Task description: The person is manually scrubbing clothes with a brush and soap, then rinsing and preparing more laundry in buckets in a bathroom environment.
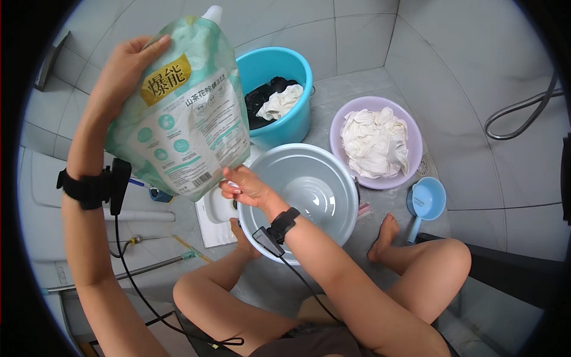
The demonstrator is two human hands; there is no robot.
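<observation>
My left hand [124, 70] grips the upper left edge of a large pale green detergent refill pouch [184, 113] with a white spout at its top, held upright at head height. My right hand [242, 185] is under the pouch's lower right corner, fingers curled around something small and white that I cannot identify. Just right of that hand sits a grey basin [333, 178] holding a little clear water. Both wrists wear black bands with cables.
A blue bucket [294, 122] holds black and white cloth. A lilac basin [410, 160] is full of white cloth. A blue scoop [425, 202] lies by my bare foot [385, 235]. A hose [520, 116] hangs on the tiled wall. A mop handle [143, 269] lies at left.
</observation>
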